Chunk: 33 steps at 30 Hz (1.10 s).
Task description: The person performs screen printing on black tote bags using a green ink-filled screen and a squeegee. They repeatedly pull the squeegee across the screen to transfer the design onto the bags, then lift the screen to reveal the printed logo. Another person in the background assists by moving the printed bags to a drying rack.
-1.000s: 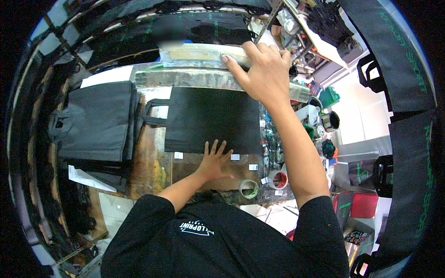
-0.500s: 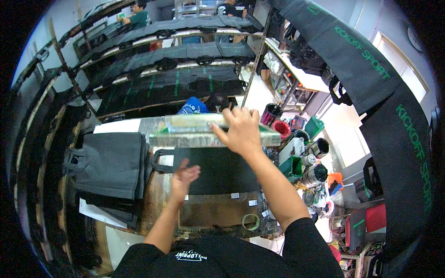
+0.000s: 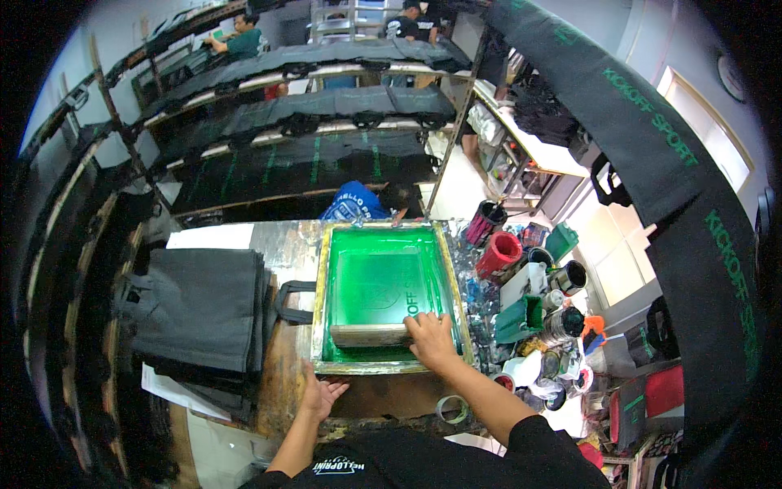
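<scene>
A screen-printing frame (image 3: pixel 324 269) lies flat on the worktable, its mesh coated with wet green ink (image 3: pixel 383 261). Inside it, near the close edge, a wooden squeegee (image 3: pixel 371 335) rests across the mesh. My right hand (image 3: pixel 432 341) grips the squeegee's right end. By the frame's near-left corner is my left hand (image 3: pixel 322 395), palm partly up and fingers apart, holding nothing; whether the fingertips touch the rim I cannot tell. A black fabric bag lies under the frame, with only its handle (image 3: pixel 293 301) sticking out to the left.
Stacked black bags (image 3: pixel 199 301) lie to the left. Ink cans and tubs, including a red tub (image 3: pixel 498 254), crowd the right. A tape roll (image 3: pixel 452 409) sits near me. Racks of bags (image 3: pixel 293 159) stand beyond; a person in blue (image 3: pixel 355 201) is behind the table.
The raised, edge-on frame has come down flat over the black bag. My right hand has moved from its upper edge to the squeegee; my left hand has dropped toward the near-left corner.
</scene>
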Tool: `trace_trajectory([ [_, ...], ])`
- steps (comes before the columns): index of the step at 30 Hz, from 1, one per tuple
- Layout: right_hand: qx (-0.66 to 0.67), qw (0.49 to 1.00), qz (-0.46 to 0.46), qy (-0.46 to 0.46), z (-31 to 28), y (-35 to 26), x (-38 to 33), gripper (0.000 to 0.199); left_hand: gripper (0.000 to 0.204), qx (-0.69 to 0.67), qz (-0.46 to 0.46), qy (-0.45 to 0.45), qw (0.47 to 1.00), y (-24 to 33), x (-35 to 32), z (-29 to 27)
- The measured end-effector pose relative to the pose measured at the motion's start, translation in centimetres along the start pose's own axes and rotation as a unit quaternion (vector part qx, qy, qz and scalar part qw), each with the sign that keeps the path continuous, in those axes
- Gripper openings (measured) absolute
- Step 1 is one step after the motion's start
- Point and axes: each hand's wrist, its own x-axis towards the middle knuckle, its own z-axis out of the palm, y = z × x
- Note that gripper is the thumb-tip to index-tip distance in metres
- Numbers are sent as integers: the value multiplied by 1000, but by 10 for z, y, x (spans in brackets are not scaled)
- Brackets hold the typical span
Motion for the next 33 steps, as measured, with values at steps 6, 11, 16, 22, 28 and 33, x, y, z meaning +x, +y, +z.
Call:
trace_trajectory([
  [6,38,999,27,-14,3,18,9,63,117,5,-31,25,999,-6,7,1],
  [11,39,997,-13,-71,-9,8,11,64,116,4,-22,20,1000,-6,6,1],
  [16,35,999,3,-26,16,-9,-11,63,117,6,-32,-16,999,-2,7,0],
  [22,6,999,17,42,30,-4,11,58,122,3,-20,-2,1000,-4,8,-1],
  [28,-16,998,20,62,46,26,75,59,120,-1,-29,25,999,6,2,10],
  [33,-33,996,19,75,61,54,139,64,117,-7,-42,26,999,7,1,8],
])
